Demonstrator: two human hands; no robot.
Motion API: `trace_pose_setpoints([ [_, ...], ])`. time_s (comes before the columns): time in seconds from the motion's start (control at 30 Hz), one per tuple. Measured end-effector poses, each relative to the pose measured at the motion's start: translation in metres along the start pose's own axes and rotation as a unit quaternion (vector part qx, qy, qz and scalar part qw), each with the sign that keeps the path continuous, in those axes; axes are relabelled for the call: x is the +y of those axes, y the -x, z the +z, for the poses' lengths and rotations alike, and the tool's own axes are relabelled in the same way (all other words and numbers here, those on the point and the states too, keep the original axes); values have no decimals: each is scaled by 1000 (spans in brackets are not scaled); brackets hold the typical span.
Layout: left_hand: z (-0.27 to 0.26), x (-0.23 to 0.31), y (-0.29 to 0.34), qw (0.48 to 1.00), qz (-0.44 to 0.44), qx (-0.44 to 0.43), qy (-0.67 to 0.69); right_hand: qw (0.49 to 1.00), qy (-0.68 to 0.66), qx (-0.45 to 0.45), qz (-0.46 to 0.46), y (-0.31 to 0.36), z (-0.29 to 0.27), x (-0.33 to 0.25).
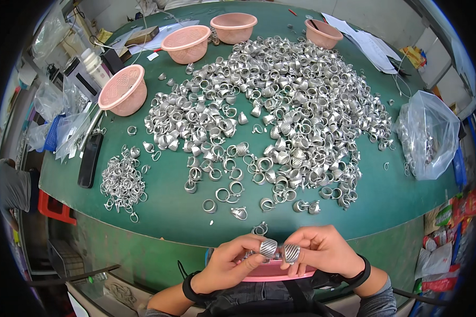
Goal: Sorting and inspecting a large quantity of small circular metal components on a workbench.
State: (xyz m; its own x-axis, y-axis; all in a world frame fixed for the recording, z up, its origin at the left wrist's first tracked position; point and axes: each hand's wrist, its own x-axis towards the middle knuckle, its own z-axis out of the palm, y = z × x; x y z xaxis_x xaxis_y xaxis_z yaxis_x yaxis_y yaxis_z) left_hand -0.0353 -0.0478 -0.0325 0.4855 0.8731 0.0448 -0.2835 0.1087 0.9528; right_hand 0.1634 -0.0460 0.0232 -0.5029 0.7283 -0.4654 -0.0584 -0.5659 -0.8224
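Close to the table's front edge, my left hand (232,261) pinches a wide silver ring (268,248) with slanted grooves between thumb and fingers. Just beside it, my right hand (325,253) grips a second grooved silver ring (291,254). The two rings are held near each other, with a small gap between. Below my hands is a pink container (269,273) at my lap, partly covered by them; some metal pieces show inside. On the green table (169,211) ahead spreads a large heap of similar silver rings (301,105). A loose ring (259,228) lies at the edge nearest my hands.
A smaller pile of thin rings (123,179) lies at left, by a black phone-like object (90,160). Pink baskets (124,91) stand along the left and back. At right sits a clear plastic bag (427,134) with metal pieces. Papers (362,42) lie at the back right.
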Motion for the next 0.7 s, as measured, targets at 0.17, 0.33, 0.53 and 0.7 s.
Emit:
trace_pose_setpoints([
  [0.17, -9, 19, -2, 991, -39, -94, -83, 986, 149, -48, 65, 8, -7, 0],
  [0.33, -26, 40, -20, 900, 19, -91, -426, 896, 426, 104, -68, 7, -14, -20],
  [0.53, -31, 55, -66, 845, 47, -96, -525, 771, 558, 226, -208, -67, -27, -44],
  [0.7, -28, 46, -97, 782, 78, -117, -607, 694, 661, 204, -199, -87, -38, -30],
])
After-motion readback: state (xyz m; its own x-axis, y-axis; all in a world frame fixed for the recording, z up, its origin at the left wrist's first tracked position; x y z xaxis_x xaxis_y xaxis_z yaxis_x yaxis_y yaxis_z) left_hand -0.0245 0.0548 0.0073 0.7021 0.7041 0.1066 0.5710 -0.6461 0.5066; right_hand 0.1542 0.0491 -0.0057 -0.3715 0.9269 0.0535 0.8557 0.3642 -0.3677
